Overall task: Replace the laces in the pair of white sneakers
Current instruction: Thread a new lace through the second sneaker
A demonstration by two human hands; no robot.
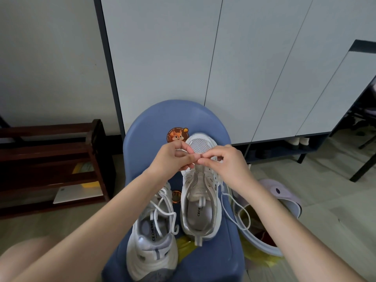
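A: Where are the sneakers?

B: Both sit on a blue chair (154, 119), toes pointing away. The right shoe (200, 192) stands upright near the middle of the seat. The left shoe (151, 237) lies closer to the viewer, tipped a little, just beside the other one.

A: And the hands?

B: They meet over the forefoot of the right shoe, fingertips almost touching. The left hand (173, 157) has its fingers curled, thumb and forefinger pinched together at the lowest eyelets. The right hand (223, 161) is curled the same way, thumb and forefinger pinched tight on the other side.

A: What are they pinching?

B: It looks like a lace (230, 202) at the eyelets, but the fingertips hide the exact spot, so I cannot tell for sure. A loose white length runs from under the right hand, down the side of the shoe and off the seat edge.

A: Is the left shoe laced?

B: It is, with loose ends (162, 212) looping over its opening.

A: Anything else around?

B: A basin (262, 247) on the floor to the right, a lilac clog (284, 196) behind it, a dark wooden rack (50, 159) on the left, and grey cabinet doors (203, 58) behind the chair.
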